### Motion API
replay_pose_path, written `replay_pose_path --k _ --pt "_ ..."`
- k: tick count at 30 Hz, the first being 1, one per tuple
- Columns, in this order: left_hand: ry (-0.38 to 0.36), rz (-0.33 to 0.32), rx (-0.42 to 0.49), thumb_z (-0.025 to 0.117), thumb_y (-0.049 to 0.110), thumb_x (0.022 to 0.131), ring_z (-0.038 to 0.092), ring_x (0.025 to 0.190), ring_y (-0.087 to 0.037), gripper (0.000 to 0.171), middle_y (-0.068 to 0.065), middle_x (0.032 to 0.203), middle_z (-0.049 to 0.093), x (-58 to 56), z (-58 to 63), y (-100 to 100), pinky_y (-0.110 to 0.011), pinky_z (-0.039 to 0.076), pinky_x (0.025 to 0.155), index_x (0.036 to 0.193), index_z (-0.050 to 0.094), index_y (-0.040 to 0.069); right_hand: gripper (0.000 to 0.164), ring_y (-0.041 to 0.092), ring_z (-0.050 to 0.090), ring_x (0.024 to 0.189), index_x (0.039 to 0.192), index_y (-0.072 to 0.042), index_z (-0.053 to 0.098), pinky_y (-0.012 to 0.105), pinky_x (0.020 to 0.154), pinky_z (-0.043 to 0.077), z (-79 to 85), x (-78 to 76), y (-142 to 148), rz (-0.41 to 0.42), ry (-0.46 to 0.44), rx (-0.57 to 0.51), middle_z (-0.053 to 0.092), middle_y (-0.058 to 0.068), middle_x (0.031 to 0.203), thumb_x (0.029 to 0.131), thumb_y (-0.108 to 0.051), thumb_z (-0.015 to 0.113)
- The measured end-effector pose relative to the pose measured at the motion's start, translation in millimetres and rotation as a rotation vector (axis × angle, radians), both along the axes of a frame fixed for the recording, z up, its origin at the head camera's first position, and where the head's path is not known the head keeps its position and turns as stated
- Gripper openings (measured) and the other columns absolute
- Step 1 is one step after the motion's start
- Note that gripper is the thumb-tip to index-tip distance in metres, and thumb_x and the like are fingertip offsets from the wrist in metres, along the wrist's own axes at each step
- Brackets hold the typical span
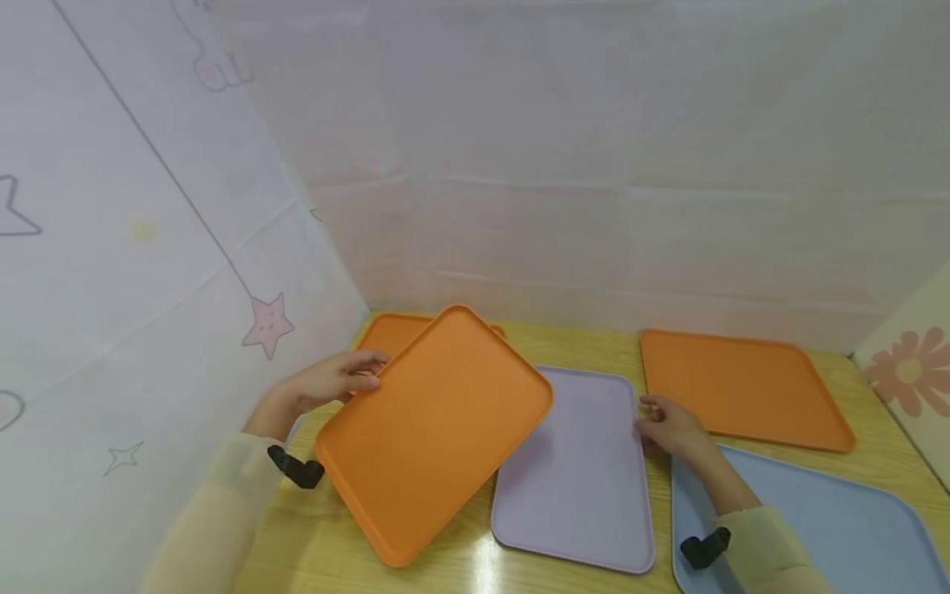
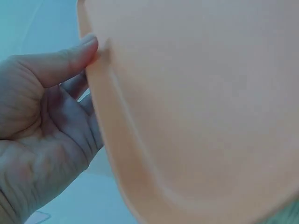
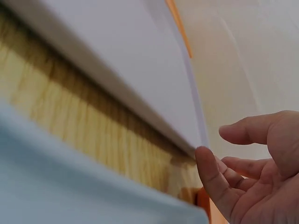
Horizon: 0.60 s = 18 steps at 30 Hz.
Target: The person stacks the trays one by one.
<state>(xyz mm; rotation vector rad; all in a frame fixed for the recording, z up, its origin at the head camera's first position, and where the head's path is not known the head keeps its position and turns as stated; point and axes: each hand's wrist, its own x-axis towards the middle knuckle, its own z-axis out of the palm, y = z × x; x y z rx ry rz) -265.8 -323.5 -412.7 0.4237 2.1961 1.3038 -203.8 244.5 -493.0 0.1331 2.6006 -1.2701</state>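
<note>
My left hand [image 1: 337, 382] grips an orange tray [image 1: 445, 429] by its long left edge, with the thumb [image 2: 70, 60] on the upper face and the other fingers behind. The tray is tilted above the table and overlaps the left part of a lilac tray [image 1: 586, 478]. My right hand [image 1: 668, 426] is at the lilac tray's right edge. In the right wrist view, one fingertip [image 3: 205, 156] touches or nearly touches that tray's corner, while the thumb [image 3: 243, 133] stands apart from it. The lilac tray lies upright lengthwise on the table.
A second orange tray [image 1: 389, 332] lies at the back left, partly hidden by the held one. Another orange tray [image 1: 742, 388] is at the back right, with a light blue tray [image 1: 824, 520] in front. White patterned sheets [image 1: 519, 165] rise behind the wooden table [image 1: 460, 553].
</note>
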Motion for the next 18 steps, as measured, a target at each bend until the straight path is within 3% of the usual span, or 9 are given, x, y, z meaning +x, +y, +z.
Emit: replay_pose_path --k 2,9,13,18 --pt "-0.028 0.017 0.054 0.060 0.026 0.104 0.065 0.106 -0.029 0.054 -0.018 0.135 0.054 2.0 -4.3 6 -0.045 0.059 0.082 0.150 0.041 0.005 0.060 0.023 0.068 0.085 0.146 0.007 0.043 0.035 0.069 0.059 2.8 1.3 -2 0.005 0.019 -0.017 0.063 0.018 0.107 0.096 -0.016 0.066" --pt "-0.120 0.103 0.233 0.058 0.017 0.104 0.066 0.102 -0.023 0.051 -0.011 0.126 0.055 15.1 -10.9 36 -0.038 0.060 0.078 0.148 0.037 0.002 0.058 0.024 0.070 0.089 0.147 0.009 0.040 0.038 0.078 0.062 10.2 7.5 -11 0.003 0.008 -0.223 0.063 0.026 0.114 0.098 -0.011 0.063" --pt "-0.135 0.135 0.311 0.055 0.013 0.105 0.068 0.099 -0.024 0.049 -0.012 0.123 0.057 22.8 -14.6 56 -0.039 0.061 0.077 0.149 0.036 0.002 0.056 0.025 0.072 0.091 0.147 0.009 0.039 0.038 0.080 0.062 10.3 10.9 -13 -0.012 0.004 -0.289 0.063 0.030 0.118 0.100 -0.012 0.062" --pt "-0.140 0.190 0.358 0.054 0.011 0.106 0.067 0.102 -0.023 0.055 -0.013 0.129 0.055 30.4 -20.9 77 -0.039 0.061 0.079 0.153 0.028 0.001 0.058 0.023 0.072 0.097 0.150 0.008 0.037 0.038 0.087 0.060 9.4 14.9 -18 -0.007 -0.004 -0.448 0.063 0.028 0.125 0.103 -0.016 0.060"
